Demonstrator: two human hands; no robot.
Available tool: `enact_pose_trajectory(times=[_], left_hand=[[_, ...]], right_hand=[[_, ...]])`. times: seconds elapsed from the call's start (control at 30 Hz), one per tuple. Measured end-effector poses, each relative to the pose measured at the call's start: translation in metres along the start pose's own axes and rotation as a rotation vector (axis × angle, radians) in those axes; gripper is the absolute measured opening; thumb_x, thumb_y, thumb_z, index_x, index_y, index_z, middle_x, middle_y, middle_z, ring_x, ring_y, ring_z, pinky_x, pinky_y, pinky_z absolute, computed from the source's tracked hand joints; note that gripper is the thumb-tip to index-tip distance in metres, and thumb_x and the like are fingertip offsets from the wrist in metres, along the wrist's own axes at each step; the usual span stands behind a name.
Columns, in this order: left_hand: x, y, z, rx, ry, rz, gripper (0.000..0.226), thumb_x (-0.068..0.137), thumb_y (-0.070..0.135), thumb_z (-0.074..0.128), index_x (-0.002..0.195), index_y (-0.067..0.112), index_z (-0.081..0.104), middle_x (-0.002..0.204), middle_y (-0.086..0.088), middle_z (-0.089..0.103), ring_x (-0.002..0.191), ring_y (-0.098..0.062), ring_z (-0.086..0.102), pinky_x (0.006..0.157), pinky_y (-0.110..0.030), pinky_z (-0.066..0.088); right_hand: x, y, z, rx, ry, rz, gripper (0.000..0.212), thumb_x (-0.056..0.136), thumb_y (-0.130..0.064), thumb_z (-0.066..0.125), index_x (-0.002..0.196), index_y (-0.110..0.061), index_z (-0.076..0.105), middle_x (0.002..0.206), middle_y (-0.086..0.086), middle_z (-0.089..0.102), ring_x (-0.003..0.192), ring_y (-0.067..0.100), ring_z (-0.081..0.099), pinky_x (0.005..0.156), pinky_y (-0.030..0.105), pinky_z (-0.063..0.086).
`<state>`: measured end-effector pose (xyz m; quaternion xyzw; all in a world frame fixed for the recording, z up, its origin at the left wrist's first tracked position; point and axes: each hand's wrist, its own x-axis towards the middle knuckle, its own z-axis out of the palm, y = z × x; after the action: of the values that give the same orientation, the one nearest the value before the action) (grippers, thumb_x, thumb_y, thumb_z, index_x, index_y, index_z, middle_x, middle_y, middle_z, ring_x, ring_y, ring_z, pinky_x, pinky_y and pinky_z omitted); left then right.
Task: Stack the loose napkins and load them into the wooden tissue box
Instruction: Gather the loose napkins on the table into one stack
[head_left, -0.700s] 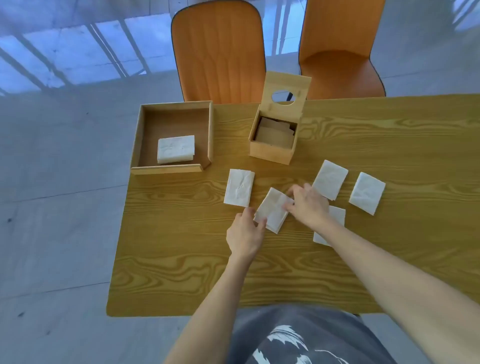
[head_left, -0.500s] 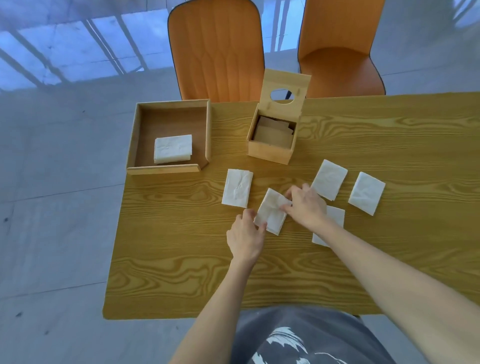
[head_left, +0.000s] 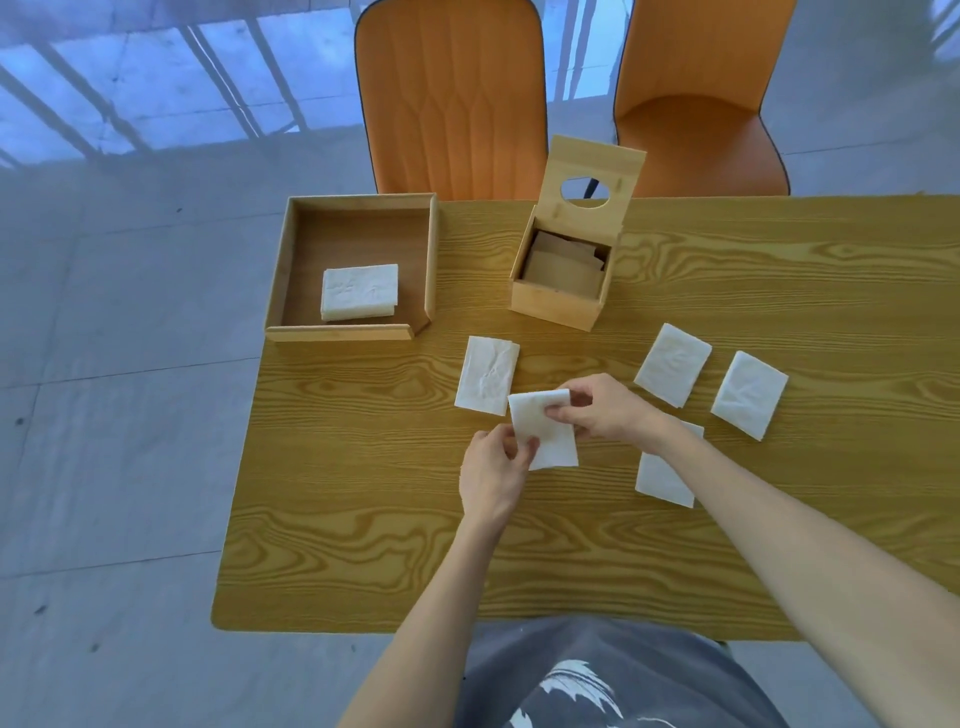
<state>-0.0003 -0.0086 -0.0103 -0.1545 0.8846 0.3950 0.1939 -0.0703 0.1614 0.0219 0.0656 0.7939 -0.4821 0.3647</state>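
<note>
Pinching one napkin (head_left: 545, 434) between both hands: left hand (head_left: 491, 475) fingers at its near-left edge, right hand (head_left: 605, 410) fingers at its far-right edge.

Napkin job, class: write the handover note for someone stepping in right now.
Left hand and right hand: both pinch one napkin just above the table.
Loose on the table: four more napkins, the last partly under the right forearm.
Wooden tissue box: lid up, only brownish sheets inside.
Tray: holds a white stack.
Done: one napkin picked up. Left: stack all, load the box.
</note>
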Motion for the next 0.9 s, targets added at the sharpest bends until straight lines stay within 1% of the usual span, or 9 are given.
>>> enact_pose_trajectory(times=[0.07,0.13,0.23,0.33,0.47,0.63,0.77,0.83,0.9], left_hand=[[0.003,-0.001,-0.008,-0.054,0.014,0.006,0.032,0.091,0.047,0.059,0.107,0.021,0.068,0.100,0.000,0.065,0.087,-0.009,0.054,0.068,-0.027,0.039],[0.006,0.000,-0.017,-0.157,0.022,-0.001,0.030,0.092,0.044,0.061,0.104,0.018,0.069,0.098,0.003,0.067,0.089,-0.010,0.061,0.071,-0.028,0.046],[0.015,0.001,-0.033,-0.239,0.061,-0.014,0.031,0.093,0.042,0.062,0.106,0.016,0.070,0.093,0.007,0.071,0.089,-0.013,0.068,0.077,-0.034,0.055],[0.030,0.002,-0.048,-0.213,0.126,-0.025,0.030,0.092,0.042,0.063,0.109,0.018,0.069,0.093,0.007,0.072,0.086,-0.013,0.069,0.078,-0.036,0.057],[0.053,0.005,-0.061,-0.093,0.159,-0.075,0.031,0.093,0.043,0.060,0.113,0.021,0.068,0.101,0.004,0.074,0.091,-0.018,0.069,0.079,-0.035,0.055],[0.069,0.011,-0.064,0.036,0.182,-0.097,0.033,0.096,0.043,0.053,0.115,0.022,0.070,0.111,0.002,0.073,0.102,-0.022,0.067,0.079,-0.035,0.051],[0.078,0.012,-0.061,0.065,0.195,-0.105,0.033,0.096,0.039,0.053,0.120,0.022,0.069,0.116,-0.002,0.069,0.107,-0.023,0.063,0.076,-0.033,0.045],[0.079,0.013,-0.059,0.049,0.202,-0.128,0.035,0.095,0.036,0.054,0.124,0.021,0.066,0.117,-0.003,0.069,0.110,-0.025,0.063,0.082,-0.036,0.047],[0.079,0.014,-0.059,0.042,0.198,-0.166,0.039,0.094,0.035,0.055,0.128,0.020,0.063,0.119,-0.003,0.070,0.114,-0.027,0.063,0.088,-0.039,0.049]], right_hand=[[0.001,-0.009,0.001,0.036,-0.018,-0.017,0.017,0.092,-0.021,0.067,0.104,-0.009,0.069,0.103,0.010,0.073,0.097,0.020,0.070,0.081,0.038,0.061],[0.005,-0.017,0.002,0.087,0.005,-0.024,0.017,0.093,-0.019,0.067,0.106,-0.008,0.068,0.103,0.010,0.073,0.096,0.019,0.071,0.077,0.036,0.062],[0.016,-0.029,0.009,0.189,0.090,-0.018,0.019,0.091,-0.013,0.068,0.109,-0.007,0.067,0.103,0.011,0.072,0.092,0.019,0.071,0.065,0.030,0.061],[0.030,-0.039,0.020,0.216,0.194,0.005,0.022,0.089,-0.012,0.071,0.110,-0.009,0.067,0.104,0.011,0.071,0.092,0.023,0.072,0.062,0.030,0.061],[0.047,-0.049,0.035,0.175,0.350,0.038,0.029,0.085,-0.013,0.076,0.112,-0.008,0.068,0.103,0.007,0.068,0.090,0.023,0.070,0.057,0.029,0.061],[0.062,-0.055,0.045,0.133,0.476,0.041,0.030,0.085,-0.013,0.075,0.113,-0.008,0.067,0.103,0.008,0.068,0.086,0.021,0.069,0.060,0.033,0.063],[0.072,-0.052,0.054,-0.023,0.546,0.044,0.032,0.084,-0.021,0.076,0.114,-0.015,0.067,0.105,0.007,0.070,0.091,0.026,0.070,0.071,0.043,0.061],[0.073,-0.052,0.057,-0.152,0.549,0.067,0.039,0.085,-0.027,0.073,0.121,-0.018,0.063,0.114,0.005,0.069,0.098,0.026,0.068,0.078,0.038,0.058],[0.073,-0.051,0.058,-0.244,0.540,0.099,0.048,0.086,-0.033,0.071,0.130,-0.020,0.056,0.124,0.003,0.065,0.112,0.025,0.062,0.080,0.032,0.049]])
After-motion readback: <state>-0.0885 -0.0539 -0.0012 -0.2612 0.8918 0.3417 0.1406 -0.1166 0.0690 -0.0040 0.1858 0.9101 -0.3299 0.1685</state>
